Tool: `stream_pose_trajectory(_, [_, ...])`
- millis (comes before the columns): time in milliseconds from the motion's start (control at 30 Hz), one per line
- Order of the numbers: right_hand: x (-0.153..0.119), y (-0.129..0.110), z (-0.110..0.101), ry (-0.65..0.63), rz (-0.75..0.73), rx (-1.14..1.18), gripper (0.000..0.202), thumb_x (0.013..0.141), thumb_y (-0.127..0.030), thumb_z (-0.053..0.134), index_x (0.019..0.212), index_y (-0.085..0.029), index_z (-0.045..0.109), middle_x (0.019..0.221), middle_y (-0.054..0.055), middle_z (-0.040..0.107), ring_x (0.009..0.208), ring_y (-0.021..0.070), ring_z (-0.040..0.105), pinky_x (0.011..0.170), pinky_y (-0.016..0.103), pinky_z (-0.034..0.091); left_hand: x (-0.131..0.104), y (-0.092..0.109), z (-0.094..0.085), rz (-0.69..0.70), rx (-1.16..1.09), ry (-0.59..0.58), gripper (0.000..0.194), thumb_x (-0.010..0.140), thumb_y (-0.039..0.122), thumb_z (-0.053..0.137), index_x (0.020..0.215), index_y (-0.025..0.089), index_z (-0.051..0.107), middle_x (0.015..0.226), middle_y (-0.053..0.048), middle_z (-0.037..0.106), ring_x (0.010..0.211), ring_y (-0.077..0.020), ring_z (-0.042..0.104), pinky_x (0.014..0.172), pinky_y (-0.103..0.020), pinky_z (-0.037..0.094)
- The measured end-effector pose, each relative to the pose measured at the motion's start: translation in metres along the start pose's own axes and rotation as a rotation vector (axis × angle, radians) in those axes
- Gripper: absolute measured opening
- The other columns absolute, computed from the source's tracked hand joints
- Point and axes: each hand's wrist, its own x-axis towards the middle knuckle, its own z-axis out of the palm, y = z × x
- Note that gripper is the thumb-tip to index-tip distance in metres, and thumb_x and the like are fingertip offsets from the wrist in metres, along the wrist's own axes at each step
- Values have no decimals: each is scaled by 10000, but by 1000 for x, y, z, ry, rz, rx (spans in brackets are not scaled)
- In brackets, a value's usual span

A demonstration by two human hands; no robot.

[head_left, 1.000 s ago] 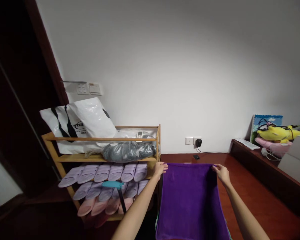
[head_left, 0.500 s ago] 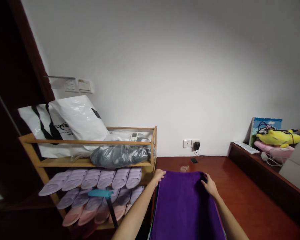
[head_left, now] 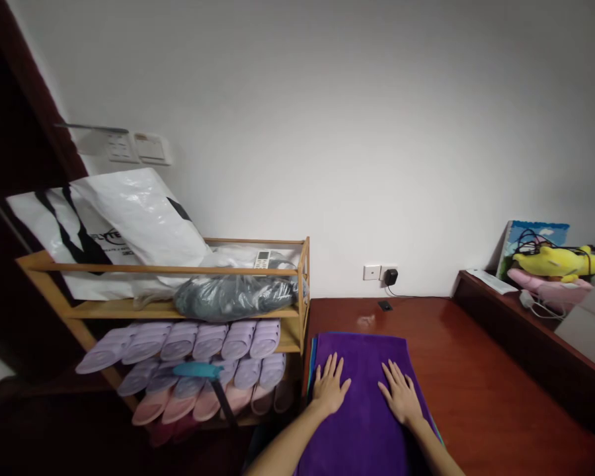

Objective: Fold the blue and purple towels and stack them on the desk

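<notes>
purple cloth [head_left: 361, 390] lies flat on the reddish-brown counter [head_left: 480, 370], beside the wooden rack [head_left: 178, 268]. it is one cloth on top, with thin blue and green edges [head_left: 313, 350] peeping out at its sides; they suggest more layers beneath, though how many cannot be told. two hands rest on it, palms down: the left hand [head_left: 331, 387] toward the left edge, the right hand [head_left: 401, 396] toward the right. the fingers of both are spread and pinch nothing, probably so that light pressure reaches a broad area and keeps the fabric even; set apart like this, they likely steady both halves at once.

on the rack's top shelf, behind a rail that presumably stops things sliding off, are one white bag [head_left: 143, 218], one remote control [head_left: 262, 259] and one dark bundle [head_left: 238, 297] in clear plastic. below, six lilac slippers [head_left: 208, 340] stand side by side in the upper row, likely to save width; a blue-topped handle [head_left: 197, 370] partly hides the lower rows, so their count is unsure.

farther back, two wall plates [head_left: 371, 272] carry one black plug [head_left: 391, 277]. on the right ledge [head_left: 469, 291] lies one yellow toy [head_left: 555, 261].
</notes>
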Motion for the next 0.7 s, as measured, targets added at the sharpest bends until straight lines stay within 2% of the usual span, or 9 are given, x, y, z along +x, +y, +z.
stream_pose_trajectory(67, [-8,3,7,-22,-2,-95,643,871,-602,254,1414,-262,317,1507,50,255,1391,224,204,1110,485,195,-7,-8,14,52,145,29,619,870,440,338,1442,212,276,1542,-56,133,1415,-238,65,1127,-507,20])
stream_pose_trajectory(133, [-10,6,7,-30,-4,-137,646,877,-605,230,1424,-268,286,1511,42,242,1396,213,189,1113,484,185,-8,-15,20,74,222,47,613,886,462,295,1450,226,253,1544,-46,130,1415,-235,73,1128,-507,49])
stream_pose_trajectory(267, [-11,5,3,-11,17,-189,627,881,-591,239,1424,-280,278,1509,37,250,1401,217,171,1108,490,180,-6,-18,19,85,260,53,611,894,473,291,1453,232,241,1544,-42,131,1414,-247,80,1127,-521,62])
stream_pose_trajectory(367, [-25,-1,2,-12,59,-213,618,884,-573,248,1425,-276,272,1514,34,230,1405,224,154,1097,526,174,-14,-15,18,111,271,37,603,900,479,290,1451,238,243,1544,-42,137,1413,-244,91,1127,-521,74])
stream_pose_trajectory(467, [-56,-11,3,2,111,-196,612,882,-565,251,1426,-284,260,1515,22,219,1405,228,158,1086,568,163,-30,-14,17,166,282,23,596,913,498,268,1454,248,230,1542,-38,151,1412,-235,100,1131,-513,84])
stream_pose_trajectory(600, [-116,-21,-7,8,146,-52,634,854,-588,315,1412,-289,301,1503,32,255,1386,242,224,1084,555,194,-61,-17,13,275,300,-28,598,926,532,232,1461,270,182,1544,-31,147,1411,-235,109,1129,-520,114])
stream_pose_trajectory(667, [-148,-15,-20,-38,126,115,619,821,-602,389,1375,-324,379,1479,20,318,1356,256,297,1080,518,242,-77,-20,10,323,307,-58,597,929,537,230,1464,283,154,1544,-27,146,1411,-236,110,1127,-521,136])
stream_pose_trajectory(700, [-162,-7,-28,-74,130,229,590,802,-609,424,1321,-331,465,1436,18,400,1319,267,365,1070,487,281,-85,-21,8,345,308,-69,596,930,538,231,1464,291,142,1544,-23,147,1411,-233,110,1127,-517,142])
